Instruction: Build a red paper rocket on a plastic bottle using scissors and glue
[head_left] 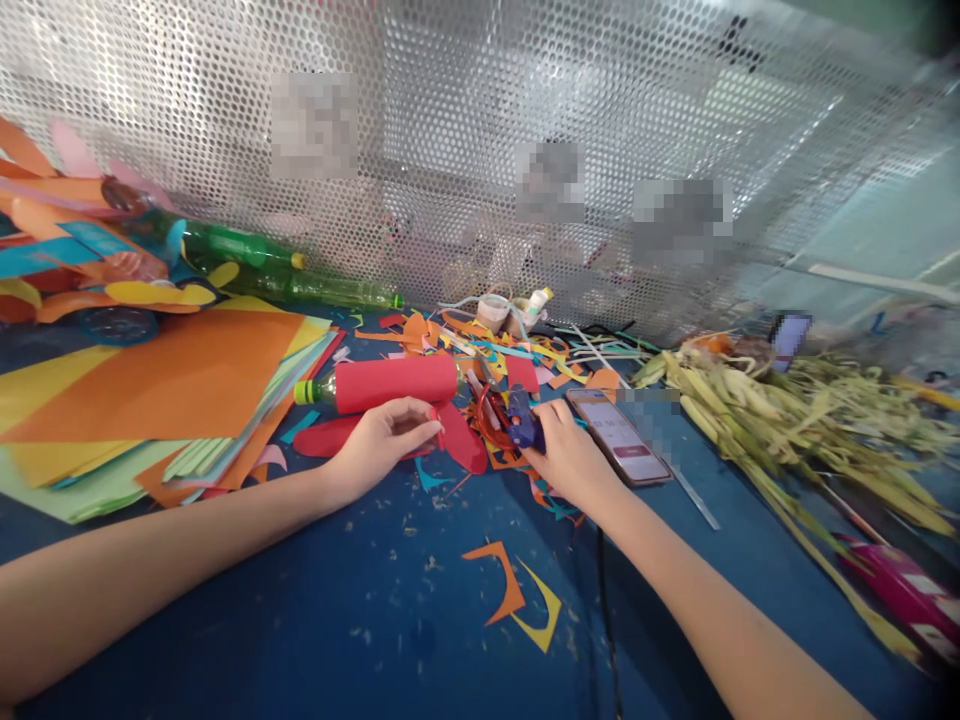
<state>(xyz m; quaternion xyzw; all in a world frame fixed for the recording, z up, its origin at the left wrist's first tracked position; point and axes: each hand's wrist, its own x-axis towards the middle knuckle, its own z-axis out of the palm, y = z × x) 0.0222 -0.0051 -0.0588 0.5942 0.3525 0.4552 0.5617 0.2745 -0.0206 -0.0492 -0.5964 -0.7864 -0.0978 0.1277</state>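
Observation:
My left hand [390,435] is closed in a pinch on a small red paper piece [438,417]. Just behind it lies a clear bottle with a yellow-green cap [305,392], wrapped in a red paper sleeve [397,383]. Rounded red paper cutouts [463,440] lie beside and partly under my left hand. My right hand [571,452] is closed round a dark blue tool [523,420], possibly a glue gun; my fingers hide part of it. Touching or close by are red-handled scissors [491,415]; the overlap is hard to make out.
Coloured paper sheets [187,375] are stacked at left, with green bottles [300,285] behind. A phone [621,440] lies right of my right hand. Corn husks [720,400] cover the right side. A black cord [606,610] crosses the blue table [337,620]. Perforated metal [450,120] stands behind.

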